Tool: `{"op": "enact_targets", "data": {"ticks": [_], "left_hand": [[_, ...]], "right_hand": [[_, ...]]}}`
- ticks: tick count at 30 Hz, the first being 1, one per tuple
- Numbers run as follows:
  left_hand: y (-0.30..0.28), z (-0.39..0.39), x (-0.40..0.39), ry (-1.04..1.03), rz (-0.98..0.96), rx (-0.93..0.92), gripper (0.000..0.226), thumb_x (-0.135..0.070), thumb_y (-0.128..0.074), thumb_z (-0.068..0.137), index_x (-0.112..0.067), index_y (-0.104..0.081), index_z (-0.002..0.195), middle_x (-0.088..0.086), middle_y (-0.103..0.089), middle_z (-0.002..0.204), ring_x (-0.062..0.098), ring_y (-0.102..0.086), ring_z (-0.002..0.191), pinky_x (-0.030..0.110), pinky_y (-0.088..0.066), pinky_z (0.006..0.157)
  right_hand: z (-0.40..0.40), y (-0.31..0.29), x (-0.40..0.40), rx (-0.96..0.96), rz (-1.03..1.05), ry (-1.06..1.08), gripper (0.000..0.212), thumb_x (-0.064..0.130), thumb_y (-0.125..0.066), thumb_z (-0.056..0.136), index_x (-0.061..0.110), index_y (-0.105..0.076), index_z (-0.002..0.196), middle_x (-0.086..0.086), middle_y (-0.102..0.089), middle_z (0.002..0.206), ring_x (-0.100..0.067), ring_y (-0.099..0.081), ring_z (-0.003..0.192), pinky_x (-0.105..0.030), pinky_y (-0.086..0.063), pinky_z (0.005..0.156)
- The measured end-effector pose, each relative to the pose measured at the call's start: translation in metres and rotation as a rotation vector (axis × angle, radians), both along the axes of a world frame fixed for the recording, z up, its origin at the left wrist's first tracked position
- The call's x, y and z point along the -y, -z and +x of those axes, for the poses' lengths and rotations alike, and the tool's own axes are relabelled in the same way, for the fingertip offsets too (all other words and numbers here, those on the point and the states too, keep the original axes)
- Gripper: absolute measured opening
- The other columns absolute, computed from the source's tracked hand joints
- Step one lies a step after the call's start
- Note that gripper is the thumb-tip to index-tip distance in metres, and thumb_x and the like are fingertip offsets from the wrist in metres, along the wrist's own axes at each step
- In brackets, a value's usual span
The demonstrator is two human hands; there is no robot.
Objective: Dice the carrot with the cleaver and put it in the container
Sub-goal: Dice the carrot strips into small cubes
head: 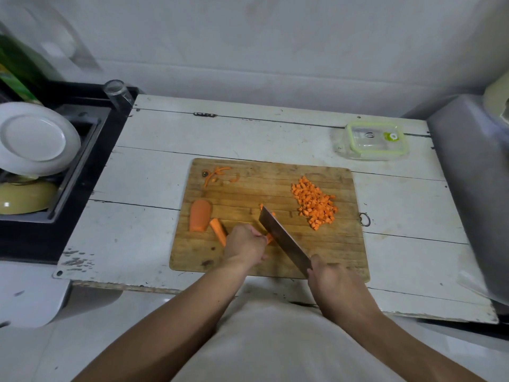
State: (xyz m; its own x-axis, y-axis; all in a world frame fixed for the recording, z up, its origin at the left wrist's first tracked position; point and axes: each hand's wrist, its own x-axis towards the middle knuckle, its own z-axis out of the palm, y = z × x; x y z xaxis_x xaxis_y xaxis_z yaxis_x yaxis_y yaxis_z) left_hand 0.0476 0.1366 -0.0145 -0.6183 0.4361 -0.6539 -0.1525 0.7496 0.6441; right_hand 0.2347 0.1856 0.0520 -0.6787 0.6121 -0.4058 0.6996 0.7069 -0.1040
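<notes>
Orange dice already lie heaped on the far right of the wooden cutting board, so I judge the job roughly halfway: dicing is the step in hand, and nothing has reached the container yet. My left hand is curled down over a bundle of carrot strips, pinning them to the board, knuckles toward the blade. My right hand is wrapped tight round the handle of the cleaver, whose blade runs diagonally, its edge down among the strips just beside the left fingers.

Next I would keep making crosswise cuts, backing the left fingers away ahead of the blade; the gap looks slim, so care is needed.

By count: one cleaver, one board, one pile of dice too many to number, one wide carrot slab and one narrower stick waiting at the left, a few peel scraps at the far left corner. One clear container with a green-rimmed lid sits closed on the white table, well beyond the board's right corner.
</notes>
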Motion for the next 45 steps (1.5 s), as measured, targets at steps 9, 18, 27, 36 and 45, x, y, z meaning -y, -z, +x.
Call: {"op": "enact_targets", "data": {"ticks": [9, 18, 27, 36, 45], "left_hand": [[0.0, 0.003, 0.003, 0.008, 0.013, -0.049, 0.016, -0.023, -0.074, 0.091, -0.019, -0.066, 0.077, 0.004, -0.071, 0.059, 0.02, -0.072, 0.055, 0.04, -0.064, 0.064], [0.0, 0.005, 0.016, -0.087, 0.057, 0.086, 0.006, -0.021, -0.066, 0.099, -0.015, -0.067, 0.096, 0.006, -0.074, 0.074, 0.016, -0.072, 0.058, 0.031, -0.061, 0.062], [-0.001, 0.013, 0.014, -0.117, 0.047, 0.158, 0.009, -0.02, -0.064, 0.1, -0.012, -0.061, 0.103, 0.011, -0.071, 0.076, 0.021, -0.065, 0.052, 0.024, -0.048, 0.044], [-0.004, 0.014, 0.013, -0.146, 0.055, 0.186, 0.011, -0.021, -0.066, 0.099, -0.015, -0.062, 0.091, 0.012, -0.071, 0.078, 0.023, -0.066, 0.054, 0.03, -0.055, 0.053], [-0.007, 0.016, 0.024, -0.129, 0.125, 0.187, 0.018, -0.013, -0.055, 0.103, -0.017, -0.063, 0.088, 0.014, -0.073, 0.079, 0.024, -0.072, 0.06, 0.03, -0.057, 0.052]], "right_hand": [[-0.038, 0.012, -0.002, -0.044, 0.007, -0.02, 0.013, 0.009, -0.046, 0.098, 0.017, -0.048, 0.109, -0.007, -0.069, 0.086, -0.03, -0.069, 0.075, -0.036, -0.04, 0.052], [-0.004, -0.004, 0.0, -0.135, -0.052, 0.041, 0.016, 0.027, -0.04, 0.105, 0.019, -0.052, 0.111, -0.004, -0.068, 0.091, -0.026, -0.066, 0.078, -0.038, -0.053, 0.066], [-0.003, 0.005, 0.006, 0.014, -0.008, -0.035, 0.018, 0.012, -0.051, 0.097, 0.018, -0.049, 0.114, -0.004, -0.068, 0.09, -0.027, -0.066, 0.075, -0.034, -0.04, 0.058], [-0.025, 0.012, 0.002, -0.045, 0.008, -0.012, 0.018, 0.008, -0.049, 0.096, 0.019, -0.048, 0.111, -0.004, -0.066, 0.082, -0.028, -0.058, 0.064, -0.035, -0.043, 0.054], [0.001, 0.01, 0.0, -0.027, -0.035, -0.008, 0.012, 0.019, -0.048, 0.101, 0.02, -0.051, 0.112, -0.004, -0.068, 0.092, -0.027, -0.066, 0.08, -0.039, -0.055, 0.069]]}}
